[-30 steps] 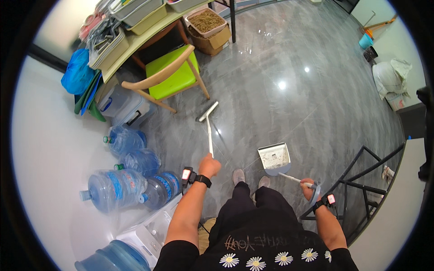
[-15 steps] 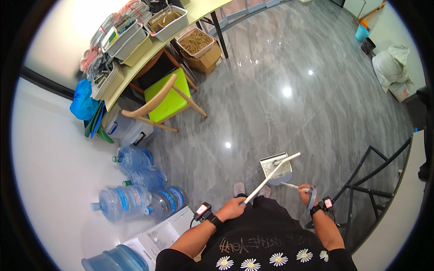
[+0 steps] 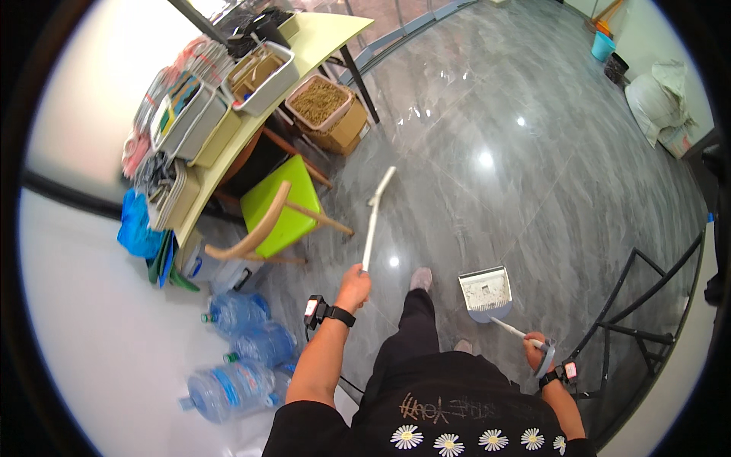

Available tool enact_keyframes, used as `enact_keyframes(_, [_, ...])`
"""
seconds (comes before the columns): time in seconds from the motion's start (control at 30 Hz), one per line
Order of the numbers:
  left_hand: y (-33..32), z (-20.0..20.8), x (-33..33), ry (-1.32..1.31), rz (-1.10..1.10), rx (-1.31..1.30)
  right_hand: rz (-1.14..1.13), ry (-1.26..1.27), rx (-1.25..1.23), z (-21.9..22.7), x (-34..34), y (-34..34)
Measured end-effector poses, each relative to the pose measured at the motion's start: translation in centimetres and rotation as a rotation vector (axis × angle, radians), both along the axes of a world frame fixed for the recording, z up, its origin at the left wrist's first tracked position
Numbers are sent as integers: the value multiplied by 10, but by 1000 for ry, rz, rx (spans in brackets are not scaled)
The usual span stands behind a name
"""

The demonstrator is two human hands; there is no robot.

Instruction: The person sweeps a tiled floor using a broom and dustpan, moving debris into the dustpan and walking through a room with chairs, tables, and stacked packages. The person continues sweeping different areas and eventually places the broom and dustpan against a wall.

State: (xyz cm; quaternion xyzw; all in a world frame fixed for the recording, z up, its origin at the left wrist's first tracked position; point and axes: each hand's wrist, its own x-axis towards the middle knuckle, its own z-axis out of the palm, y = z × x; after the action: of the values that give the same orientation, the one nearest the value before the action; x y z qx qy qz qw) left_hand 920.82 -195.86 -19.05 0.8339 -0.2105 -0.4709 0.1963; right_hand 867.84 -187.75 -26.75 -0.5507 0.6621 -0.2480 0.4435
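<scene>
My left hand (image 3: 354,288), stretched forward, is closed round the lower end of a long white broom (image 3: 372,228). The broom points away from me over the floor, its narrow head angled off to the right at the far end. Low on the right, my right hand (image 3: 536,350) grips the white handle of a dustpan (image 3: 487,292). The pan lies in front of that hand, with a pale tray, a toothed comb edge and a grey-blue rear part. Bits of pale dirt and a small dark-edged piece show inside the tray. Broom and dustpan are well apart.
A green-seated wooden chair (image 3: 282,206) stands left of the broom, beside a yellow table (image 3: 324,30) loaded with bins. Large water bottles (image 3: 232,387) line the left wall. A black metal frame (image 3: 636,327) stands at right. A tub of brown material (image 3: 318,103) sits on a carton.
My left hand has swung the broom forward and left, away from the dustpan. The dustpan has shifted slightly right with my right hand. One of my feet has stepped forward.
</scene>
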Motion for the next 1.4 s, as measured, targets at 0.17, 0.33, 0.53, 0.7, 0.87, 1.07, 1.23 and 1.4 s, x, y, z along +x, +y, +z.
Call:
enact_keyframes(0.17, [-143,-35,125,-16,148,-42,-58,89,-11,8,76,-64])
enact_keyframes(0.33, [-223,-78,193,11,136,43,-177,31,179,15,133,-131])
enact_keyframes(0.53, [-179,-66,140,-41,-325,155,-236,21,166,27,176,-174])
enact_keyframes(0.7, [-146,-7,107,165,-415,203,-162,94,126,14,177,-178])
enact_keyframes(0.87, [-171,14,133,211,-329,208,-155,135,106,-9,172,-187])
enact_keyframes(1.07, [-255,-31,125,-188,-620,7,-71,183,24,-8,160,-204])
enact_keyframes(1.23, [-277,-61,72,-134,-735,189,-103,159,61,-5,154,-218])
enact_keyframes(1.4, [-204,-39,26,-116,-1039,213,-134,159,34,8,155,-229])
